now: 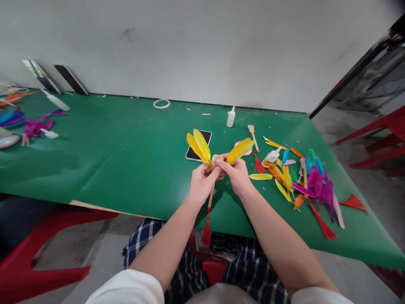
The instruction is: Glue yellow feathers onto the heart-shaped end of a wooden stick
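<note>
Both my hands are raised over the near part of the green table [142, 169], close together around a wooden feather-fan handle [211, 196] with a red tassel [206, 231] hanging from its lower end. My left hand [201, 180] is closed on the upper part of this handle, below its pale head. Yellow feathers [200, 145] stand up beside the head on the left. Pinched by my right hand [237, 175] are yellow feathers [241, 150] fanning out to the right. Fingers hide where the quills meet the wood.
A phone [193, 154] lies behind my hands. Farther back stand a glue bottle [231, 117] and a white ring [161, 104]. To the right are a second wooden handle [253, 136], another glue bottle [272, 156] and piled coloured feathers [316, 181]. A red stool [60, 236] is at lower left.
</note>
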The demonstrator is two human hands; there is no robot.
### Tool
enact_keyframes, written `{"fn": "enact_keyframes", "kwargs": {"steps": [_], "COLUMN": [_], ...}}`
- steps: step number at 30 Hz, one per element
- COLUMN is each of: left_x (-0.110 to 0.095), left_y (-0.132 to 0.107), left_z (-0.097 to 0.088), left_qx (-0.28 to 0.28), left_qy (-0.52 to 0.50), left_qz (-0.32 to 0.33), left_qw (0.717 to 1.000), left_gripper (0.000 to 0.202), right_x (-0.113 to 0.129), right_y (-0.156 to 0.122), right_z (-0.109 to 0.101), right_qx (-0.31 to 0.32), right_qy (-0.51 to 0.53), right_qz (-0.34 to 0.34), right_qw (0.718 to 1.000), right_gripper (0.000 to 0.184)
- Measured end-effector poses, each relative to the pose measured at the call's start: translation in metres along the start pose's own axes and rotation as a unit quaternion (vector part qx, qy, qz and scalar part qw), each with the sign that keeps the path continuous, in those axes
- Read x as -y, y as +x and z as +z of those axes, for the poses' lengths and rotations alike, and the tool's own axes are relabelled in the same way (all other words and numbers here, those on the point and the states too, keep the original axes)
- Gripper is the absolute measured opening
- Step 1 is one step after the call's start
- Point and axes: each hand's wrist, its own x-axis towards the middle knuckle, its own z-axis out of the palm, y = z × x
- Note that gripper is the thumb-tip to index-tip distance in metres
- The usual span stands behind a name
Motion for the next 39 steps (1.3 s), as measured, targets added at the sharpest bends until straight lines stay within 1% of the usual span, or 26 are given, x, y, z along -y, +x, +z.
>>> {"fn": "enact_keyframes", "kwargs": {"steps": [3, 7, 12, 15, 18, 21, 23, 26, 32, 34, 36, 37, 39], "left_x": [0.002, 0.002, -0.004, -0.005, -0.004, -0.003, -0.002, -0.002, -0.002, -0.002, -0.003, -0.005, -0.009], "left_y": [0.000, 0.000, -0.001, 0.000, 0.000, 0.000, 0.000, 0.000, -0.002, -0.003, -0.005, -0.006, -0.009], "left_z": [0.001, 0.001, -0.001, -0.001, -0.001, -0.001, -0.001, -0.001, 0.002, 0.001, -0.001, -0.002, -0.005], "left_qx": [-0.004, -0.014, -0.043, -0.065, -0.083, -0.079, -0.070, -0.070, -0.081, -0.085, -0.086, -0.083, -0.073], "left_qy": [-0.006, -0.010, -0.015, -0.020, -0.029, -0.033, -0.023, -0.002, 0.006, 0.011, 0.033, 0.050, 0.086], "left_qz": [-0.001, -0.003, 0.013, 0.024, 0.033, 0.037, 0.040, 0.051, 0.063, 0.077, 0.108, 0.134, 0.201], "left_qw": [1.000, 1.000, 0.999, 0.997, 0.996, 0.996, 0.996, 0.996, 0.995, 0.993, 0.990, 0.986, 0.973], "left_gripper": [0.026, 0.024, 0.023, 0.024, 0.023, 0.023, 0.023, 0.023, 0.023, 0.024, 0.022, 0.021, 0.017], "right_x": [-0.001, -0.002, -0.004, -0.006, -0.006, -0.006, -0.006, -0.008, -0.005, -0.003, -0.001, 0.000, 0.002], "right_y": [0.000, -0.001, 0.001, 0.001, 0.001, 0.001, 0.002, 0.003, 0.000, -0.002, -0.003, -0.004, -0.005], "right_z": [-0.001, -0.001, -0.001, -0.003, -0.003, -0.004, -0.005, -0.006, -0.002, -0.002, -0.002, -0.003, -0.006], "right_qx": [-0.008, 0.005, 0.066, 0.100, 0.116, 0.114, 0.097, 0.069, 0.080, 0.093, 0.112, 0.125, 0.165], "right_qy": [0.004, 0.001, 0.042, 0.066, 0.064, 0.053, 0.042, 0.023, 0.013, 0.019, 0.022, 0.020, 0.010], "right_qz": [-0.002, -0.006, 0.020, 0.018, 0.014, 0.014, 0.012, 0.000, -0.028, -0.041, -0.055, -0.060, -0.064], "right_qw": [1.000, 1.000, 0.997, 0.993, 0.991, 0.992, 0.994, 0.997, 0.996, 0.995, 0.992, 0.990, 0.984], "right_gripper": [0.025, 0.025, 0.030, 0.030, 0.028, 0.026, 0.024, 0.023, 0.021, 0.021, 0.023, 0.027, 0.041]}}
